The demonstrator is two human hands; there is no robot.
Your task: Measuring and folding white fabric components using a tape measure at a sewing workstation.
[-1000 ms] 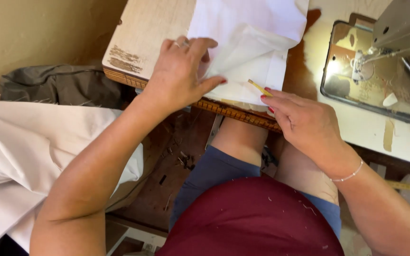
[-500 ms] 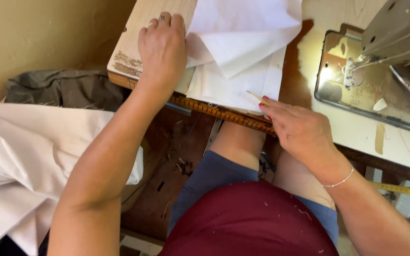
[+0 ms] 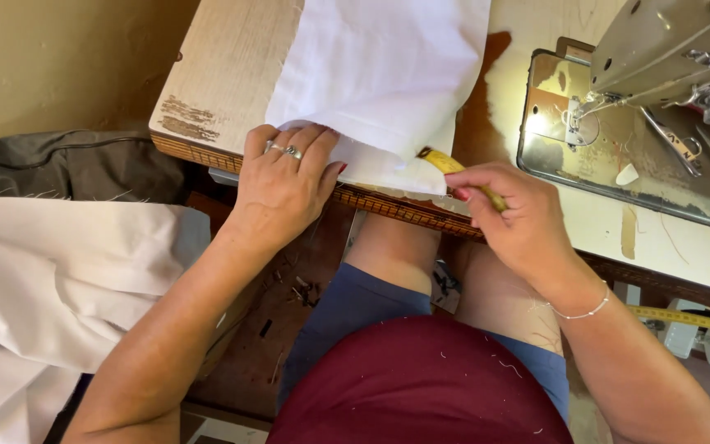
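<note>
Worn pale wood forms the sewing table, its near edge chipped and trimmed with a dark ribbed strip, set against a tan wall on the far left. On the right side of it sits an industrial sewing machine over a scuffed metal bed plate, lit from above. At the near left a heap of white cloth lies beside a dark grey bundle. Folded white fabric rests in the middle of the table, its lower corner reaching the near edge just above the seated person's knees. It looks light, soft and limp, likely to slide and crease on the smooth wood, so it is best held flat under a palm near the edge being handled, not lifted by a corner. The left hand lies on that near-left edge, fingers close together and pressed down, rings on two of them. The right hand pinches a yellow measuring tape between thumb and forefinger, its end touching the fabric's near edge.
</note>
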